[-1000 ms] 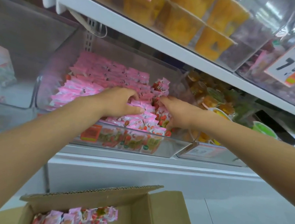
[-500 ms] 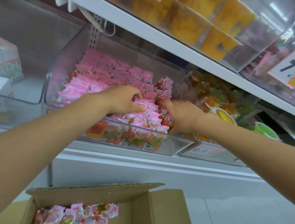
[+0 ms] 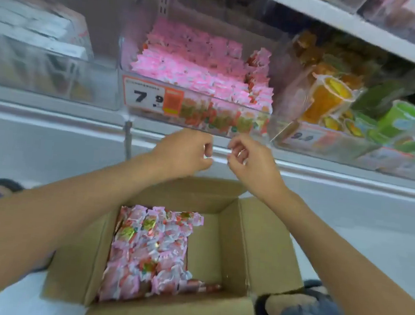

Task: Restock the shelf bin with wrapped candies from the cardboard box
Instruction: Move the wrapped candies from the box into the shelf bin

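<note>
The clear shelf bin (image 3: 243, 131) holds rows of pink wrapped candies (image 3: 197, 63) and carries a 7.9 price tag (image 3: 151, 97) on its front. Below it, an open cardboard box (image 3: 264, 242) on the floor has pink wrapped candies (image 3: 148, 250) piled in its left half. Both hands hover between bin and box, just under the bin's front edge. My left hand (image 3: 184, 152) and my right hand (image 3: 248, 161) have loosely curled fingers and hold nothing.
A clear bin of orange and green jelly cups (image 3: 356, 112) sits to the right. Another clear bin (image 3: 47, 50) stands to the left. A white shelf ledge (image 3: 54, 116) runs under the bins. A foot in a dark sandal (image 3: 286, 307) is beside the box.
Both hands have left the candies in the bin and dropped below its front edge. The view has tilted down, showing the whole box.
</note>
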A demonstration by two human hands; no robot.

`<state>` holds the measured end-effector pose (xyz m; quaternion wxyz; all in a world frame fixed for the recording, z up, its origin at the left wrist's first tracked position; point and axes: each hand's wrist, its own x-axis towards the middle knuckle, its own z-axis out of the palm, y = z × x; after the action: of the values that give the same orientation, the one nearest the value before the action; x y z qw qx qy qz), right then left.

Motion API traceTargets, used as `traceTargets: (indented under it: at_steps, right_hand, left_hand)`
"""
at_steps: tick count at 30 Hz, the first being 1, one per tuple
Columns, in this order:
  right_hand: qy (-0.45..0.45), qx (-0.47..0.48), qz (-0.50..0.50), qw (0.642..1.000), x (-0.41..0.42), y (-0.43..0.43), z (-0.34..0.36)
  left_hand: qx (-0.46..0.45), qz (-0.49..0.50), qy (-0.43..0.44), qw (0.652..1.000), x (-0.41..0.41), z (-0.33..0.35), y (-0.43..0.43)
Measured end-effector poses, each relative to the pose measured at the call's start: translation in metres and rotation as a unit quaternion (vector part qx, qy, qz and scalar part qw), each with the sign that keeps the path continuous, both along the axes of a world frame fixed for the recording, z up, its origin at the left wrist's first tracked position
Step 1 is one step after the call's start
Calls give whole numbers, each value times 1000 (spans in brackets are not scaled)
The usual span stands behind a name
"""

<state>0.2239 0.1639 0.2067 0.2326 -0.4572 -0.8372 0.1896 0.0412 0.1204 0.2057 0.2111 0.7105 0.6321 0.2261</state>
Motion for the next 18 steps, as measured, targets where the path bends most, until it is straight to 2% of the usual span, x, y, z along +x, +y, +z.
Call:
traceTargets:
  at_steps: [2, 5, 8, 10, 12, 14, 16, 18]
  right_hand:
    - [-58, -127, 3, 990, 11, -24, -65]
    - [-152, -315, 21, 937, 33, -49, -163]
    - [-133, -422, -57, 895, 39, -54, -235]
    - [-53, -482, -159, 860, 32, -46, -272]
    - [70, -520, -281, 803, 20, -31, -305]
    - [140, -520, -362, 761, 3, -14, -330]
    - [167, -499, -375, 763, -14, 1, -355]
    - [158, -469, -370, 786, -25, 4, -361]
  left_hand:
    - [-122, 18, -6, 992, -2, -53, -25]
    - [-257, 62, -58, 963, -14, -134, -65]
    - [-319, 97, -83, 939, -29, -191, -94]
    - [-348, 108, -93, 927, -34, -213, -106]
    - [-363, 124, -111, 917, -37, -226, -111]
    - [-368, 139, -123, 911, -38, -231, -111]
    - [-369, 148, -124, 909, -38, -238, -106]
    - [-367, 154, -127, 909, -38, -242, -100]
